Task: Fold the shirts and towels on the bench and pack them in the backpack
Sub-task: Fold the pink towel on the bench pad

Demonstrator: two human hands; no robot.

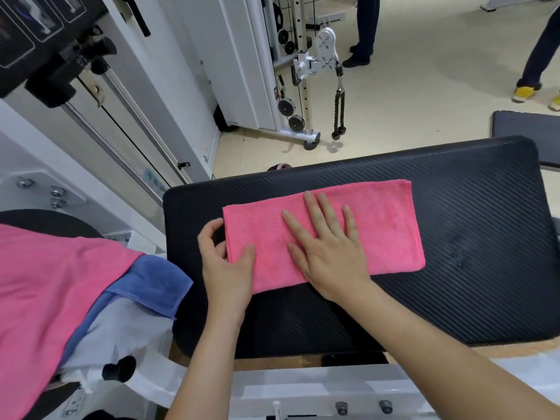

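Left hand (225,268) and right hand (330,259) are bare, forearms uncovered too.

Cream floor (424,101) — white cable machine (242,56) behind

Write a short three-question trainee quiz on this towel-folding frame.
1. True or false: the right hand lies flat on the pink towel.
2. Which hand pinches the towel's end? A) left hand B) right hand C) neither
3. Fill in: left of the bench pad lies a second towel, coloured ___.
Key: 1 true; 2 A; 3 blue.
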